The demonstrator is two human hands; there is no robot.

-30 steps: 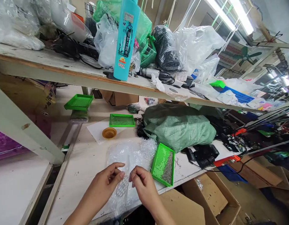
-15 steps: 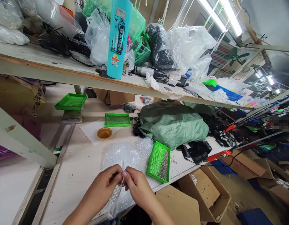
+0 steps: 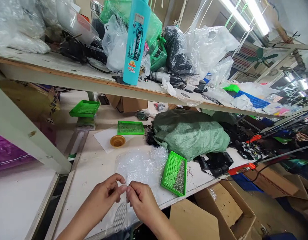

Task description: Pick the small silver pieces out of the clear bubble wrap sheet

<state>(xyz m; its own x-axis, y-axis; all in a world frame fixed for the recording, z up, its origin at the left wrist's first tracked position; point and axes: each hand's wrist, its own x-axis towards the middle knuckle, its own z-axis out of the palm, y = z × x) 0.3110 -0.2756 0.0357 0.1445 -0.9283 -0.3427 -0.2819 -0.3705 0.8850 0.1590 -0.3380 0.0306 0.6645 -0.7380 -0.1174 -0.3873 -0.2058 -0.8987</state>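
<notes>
Lying in a green tray (image 3: 166,166), metal beads (image 3: 180,181) (left hand (image 3: 104,196), right hand (image 3: 144,203) together).

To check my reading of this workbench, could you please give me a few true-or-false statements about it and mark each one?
1. The left hand and right hand hold their fingertips close together above the bubble wrap. True.
2. The green tray beside the bubble wrap is empty. False: small metal beads lie heaped at one end of it.
3. The small orange bowl stands on a white sheet. True.
4. The teal bottle stands on the bench beside the hands. False: the teal bottle stands on the upper shelf.
5. A green woven sack lies beyond the bubble wrap. True.
</notes>
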